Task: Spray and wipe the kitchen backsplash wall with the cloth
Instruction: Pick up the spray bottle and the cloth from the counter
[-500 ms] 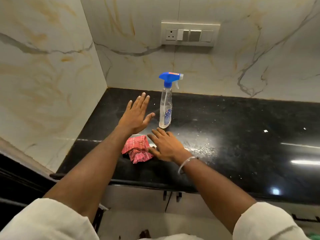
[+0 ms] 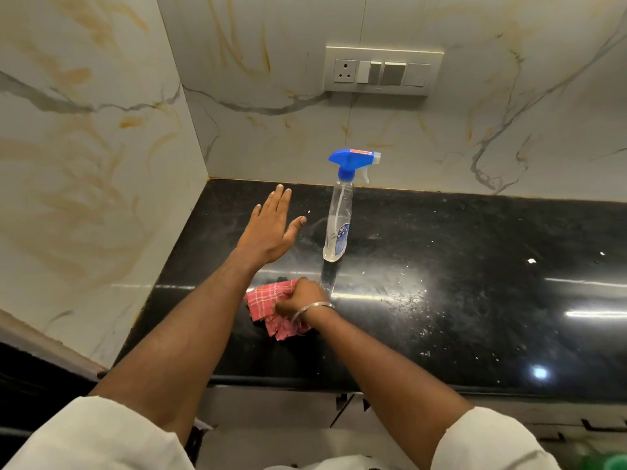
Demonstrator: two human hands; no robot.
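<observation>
A clear spray bottle (image 2: 337,228) with a blue trigger head stands upright on the black countertop (image 2: 475,283), near the marble backsplash wall (image 2: 441,140). My left hand (image 2: 271,228) hovers flat and open just left of the bottle, fingers together, thumb out, not touching it. A red checked cloth (image 2: 268,303) lies crumpled on the counter in front of the bottle. My right hand (image 2: 303,298), with a metal bangle on the wrist, is closed down on the cloth's right part and hides some of it.
A switch plate with a socket (image 2: 383,71) is mounted on the back wall above the bottle. A marble side wall (image 2: 84,164) closes the corner at the left. White specks and a smeared patch lie on the counter right of the cloth.
My right hand has shifted left onto the cloth and closed its fingers on it. My left hand stays open beside the bottle.
</observation>
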